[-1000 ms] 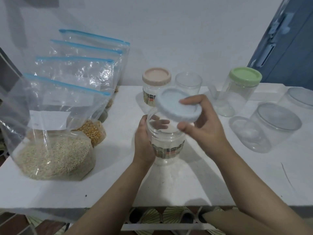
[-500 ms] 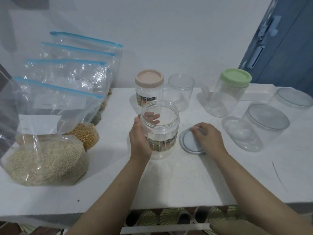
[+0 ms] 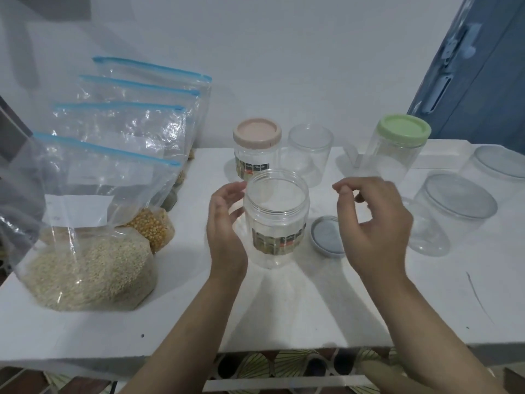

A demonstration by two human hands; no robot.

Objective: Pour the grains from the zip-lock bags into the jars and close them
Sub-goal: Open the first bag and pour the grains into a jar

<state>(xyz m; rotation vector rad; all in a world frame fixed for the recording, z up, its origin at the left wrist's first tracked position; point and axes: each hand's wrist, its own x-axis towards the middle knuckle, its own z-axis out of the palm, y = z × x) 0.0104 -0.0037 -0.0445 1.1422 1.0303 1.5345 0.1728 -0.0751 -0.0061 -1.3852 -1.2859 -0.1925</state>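
Both hands [image 3: 372,223] off open, empty jar [image 3: 277,220]

Bare arms, no sleeves

The left hand [image 3: 224,223] and right hand [image 3: 375,223] wear no gloves, rings or watch; both forearms are uncovered down to the frame's edge.

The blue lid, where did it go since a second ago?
The right hand carried the blue lid down off the open jar, laid it on the table beside the jar, let go and lifted away. The left hand loosened its grip on the jar. The grain bags and other jars stayed put.
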